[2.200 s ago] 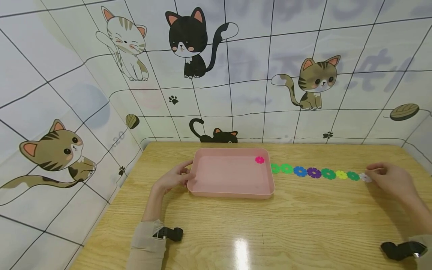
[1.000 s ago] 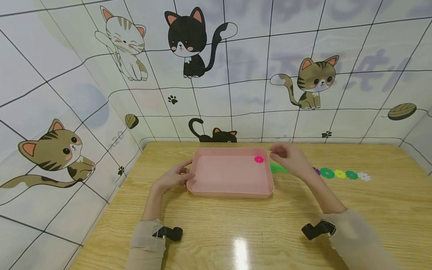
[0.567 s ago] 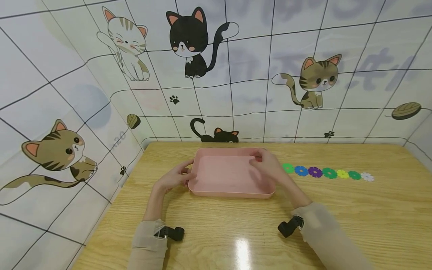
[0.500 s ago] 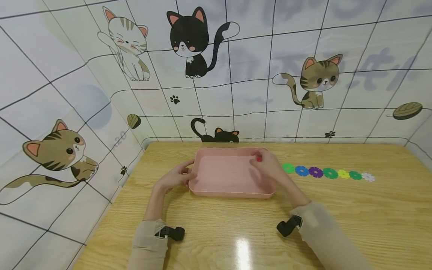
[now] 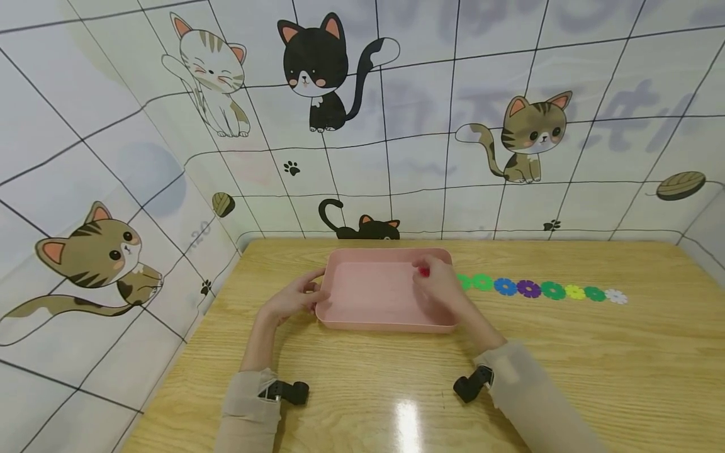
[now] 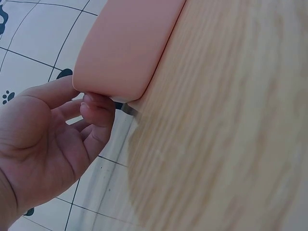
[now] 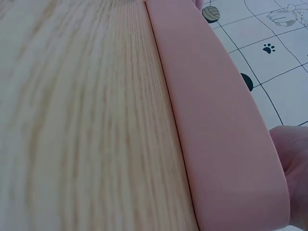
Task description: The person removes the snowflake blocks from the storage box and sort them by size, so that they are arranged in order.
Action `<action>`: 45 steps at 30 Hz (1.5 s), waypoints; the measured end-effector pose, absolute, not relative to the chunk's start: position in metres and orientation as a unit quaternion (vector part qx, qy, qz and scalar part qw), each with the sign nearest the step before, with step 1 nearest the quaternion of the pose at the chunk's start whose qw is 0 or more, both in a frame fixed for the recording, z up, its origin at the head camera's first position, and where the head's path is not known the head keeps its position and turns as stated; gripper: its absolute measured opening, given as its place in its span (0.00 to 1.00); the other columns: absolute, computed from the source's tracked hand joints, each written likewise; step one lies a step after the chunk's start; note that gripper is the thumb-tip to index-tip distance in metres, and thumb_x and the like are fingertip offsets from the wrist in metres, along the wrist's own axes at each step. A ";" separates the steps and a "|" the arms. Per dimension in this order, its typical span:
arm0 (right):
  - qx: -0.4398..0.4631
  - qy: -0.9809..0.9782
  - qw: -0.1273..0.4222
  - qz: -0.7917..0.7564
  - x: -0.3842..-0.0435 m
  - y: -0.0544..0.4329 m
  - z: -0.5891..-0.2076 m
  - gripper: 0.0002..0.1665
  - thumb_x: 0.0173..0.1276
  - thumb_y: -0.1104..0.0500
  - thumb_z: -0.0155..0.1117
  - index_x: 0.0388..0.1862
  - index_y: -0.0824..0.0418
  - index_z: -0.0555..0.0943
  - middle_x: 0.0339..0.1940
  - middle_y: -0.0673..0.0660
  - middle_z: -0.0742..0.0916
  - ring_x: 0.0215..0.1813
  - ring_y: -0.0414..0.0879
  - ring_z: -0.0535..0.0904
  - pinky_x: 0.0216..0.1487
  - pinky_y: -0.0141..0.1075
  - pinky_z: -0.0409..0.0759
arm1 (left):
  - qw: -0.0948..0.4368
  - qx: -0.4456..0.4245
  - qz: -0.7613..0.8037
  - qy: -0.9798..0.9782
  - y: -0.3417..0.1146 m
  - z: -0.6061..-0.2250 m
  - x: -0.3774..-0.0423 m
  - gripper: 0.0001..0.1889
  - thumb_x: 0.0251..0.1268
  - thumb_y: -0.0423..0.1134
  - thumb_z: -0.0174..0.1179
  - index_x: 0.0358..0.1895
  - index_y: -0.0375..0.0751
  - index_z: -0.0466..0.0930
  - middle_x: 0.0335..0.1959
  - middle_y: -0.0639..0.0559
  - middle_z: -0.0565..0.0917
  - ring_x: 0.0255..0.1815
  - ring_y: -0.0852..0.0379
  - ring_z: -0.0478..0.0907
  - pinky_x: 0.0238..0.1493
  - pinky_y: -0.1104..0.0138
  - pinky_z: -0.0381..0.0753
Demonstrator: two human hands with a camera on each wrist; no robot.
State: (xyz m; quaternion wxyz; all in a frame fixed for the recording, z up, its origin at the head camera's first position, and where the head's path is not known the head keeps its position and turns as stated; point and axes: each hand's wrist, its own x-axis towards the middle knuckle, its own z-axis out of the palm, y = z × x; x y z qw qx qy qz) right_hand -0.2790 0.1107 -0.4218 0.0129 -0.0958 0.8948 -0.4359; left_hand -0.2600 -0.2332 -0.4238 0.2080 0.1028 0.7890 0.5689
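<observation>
A shallow pink tray [image 5: 374,326] lies on the wooden table. My left hand [image 5: 294,296] holds its left end, the thumb at the rim and the other fingers against the outer wall; the left wrist view has these fingers [image 6: 96,113] at the tray's corner. Over the tray's right part, my right hand [image 5: 444,288] pinches a bright pink flower-shaped plastic disc [image 5: 425,272], mostly covered by the fingers. From the right wrist camera, the tray wall [image 7: 216,120] hides most of that hand.
To the tray's right runs a row of flower-shaped discs: several green ones [image 5: 553,290], a blue disc [image 5: 506,287], a purple disc [image 5: 528,289], a yellow disc [image 5: 575,292] and a white disc [image 5: 616,296] at the far end. A cat-patterned wall [image 5: 419,157] rises behind the table.
My right hand has gone from the white disc at the row's right end leftward into the tray, picked up the pink disc, and shifted slightly left with it. The left hand has stayed put.
</observation>
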 end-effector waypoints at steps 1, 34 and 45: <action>-0.101 0.894 0.007 -0.437 -0.279 0.110 -0.423 0.17 0.71 0.66 0.58 0.56 0.72 0.79 0.55 0.69 0.84 0.56 0.60 0.79 0.62 0.52 0.75 | 0.207 0.101 0.569 0.789 -0.233 -0.424 -0.260 0.37 0.76 0.33 0.57 0.81 0.38 0.50 0.42 0.43 0.74 0.29 0.56 0.73 0.34 0.67 0.77; -0.140 0.902 0.028 -0.408 -0.284 0.107 -0.431 0.04 0.65 0.65 0.72 0.37 0.64 0.85 0.32 0.54 0.86 0.37 0.47 0.80 0.43 0.38 0.78 | 0.213 0.103 0.571 0.786 -0.234 -0.425 -0.261 0.37 0.75 0.32 0.57 0.81 0.37 0.49 0.40 0.44 0.74 0.29 0.56 0.73 0.33 0.67 0.77; -0.123 0.859 0.063 -0.493 -0.275 0.119 -0.416 0.07 0.73 0.67 0.64 0.45 0.70 0.83 0.37 0.62 0.87 0.36 0.50 0.83 0.39 0.38 0.84 | 0.212 0.098 0.571 0.787 -0.234 -0.425 -0.261 0.37 0.75 0.33 0.58 0.81 0.39 0.50 0.41 0.44 0.74 0.29 0.55 0.73 0.34 0.67 0.76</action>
